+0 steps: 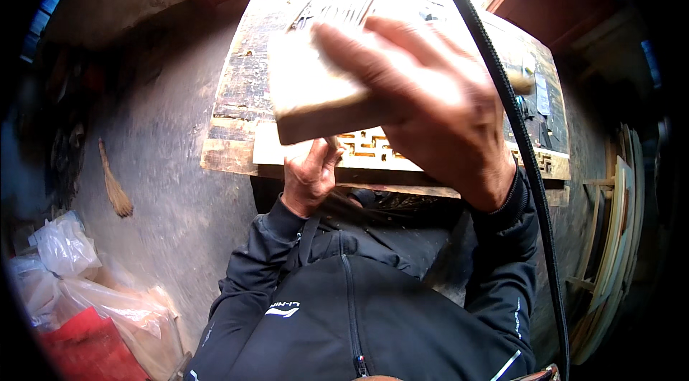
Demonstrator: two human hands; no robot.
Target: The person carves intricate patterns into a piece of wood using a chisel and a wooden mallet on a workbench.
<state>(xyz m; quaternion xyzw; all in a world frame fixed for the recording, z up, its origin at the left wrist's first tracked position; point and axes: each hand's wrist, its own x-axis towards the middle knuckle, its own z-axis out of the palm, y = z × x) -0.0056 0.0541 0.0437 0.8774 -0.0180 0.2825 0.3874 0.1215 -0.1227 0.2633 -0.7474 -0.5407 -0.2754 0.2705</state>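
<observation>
My right hand [430, 101] is raised close to the camera and grips a pale wooden block [308, 94] from its right side, fingers spread over its top face. My left hand [310, 174] is below the block, at the near edge of the workbench, fingers curled up and touching a flat carved fretwork panel [373, 148] that lies on the bench. Whether the left hand grips the panel or only rests on it is hidden by the block.
The worn wooden workbench [237, 94] stands in front of me. A black cable [502, 87] crosses the view diagonally. A small broom [115, 191] lies on the floor at left, plastic bags [79, 273] at lower left, stacked wooden frames [617, 237] at right.
</observation>
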